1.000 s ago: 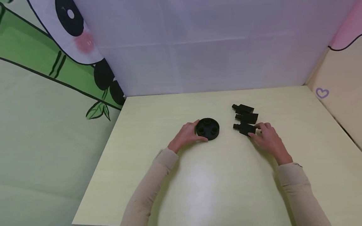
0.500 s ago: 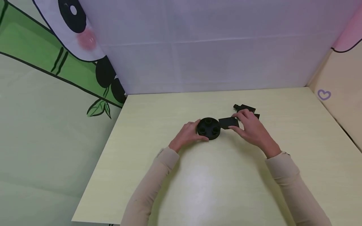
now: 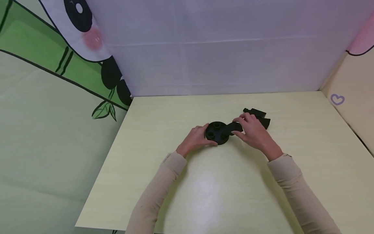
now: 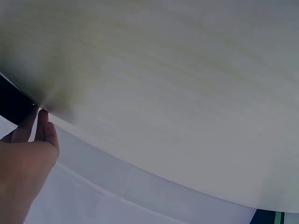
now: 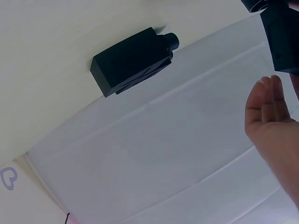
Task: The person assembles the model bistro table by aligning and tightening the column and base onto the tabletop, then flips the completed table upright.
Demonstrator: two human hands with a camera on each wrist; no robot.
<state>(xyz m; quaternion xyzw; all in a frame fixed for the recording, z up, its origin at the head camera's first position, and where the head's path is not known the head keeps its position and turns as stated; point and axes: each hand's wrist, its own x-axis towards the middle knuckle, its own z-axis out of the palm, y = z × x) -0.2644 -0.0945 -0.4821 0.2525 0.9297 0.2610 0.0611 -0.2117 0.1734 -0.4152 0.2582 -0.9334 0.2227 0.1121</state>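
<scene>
My left hand [image 3: 196,140] grips the left rim of a round black base [image 3: 211,130] with raised round sockets on top, its thumb in front and fingers behind. In the left wrist view, the fingertips of that hand [image 4: 30,156] reach the dark edge of the base [image 4: 13,100]. My right hand [image 3: 255,134] pinches a black block with a narrow round neck [image 3: 233,128] by its wide end. The block tilts, its neck end down over the right-hand socket, which it covers. The right wrist view shows this block [image 5: 281,42] above the curled fingers of the right hand [image 5: 275,119].
Two similar black blocks lie on the pale table [image 3: 187,182] behind the right hand: a farther block [image 3: 257,112] and a nearer block [image 3: 265,122], partly covered by the hand. A lavender cloth [image 3: 204,65] hangs along the table's back edge.
My right hand has lifted the nearest of the blocks and carried it left to the base, tipping its neck end down onto it. The left hand keeps its grip on the base.
</scene>
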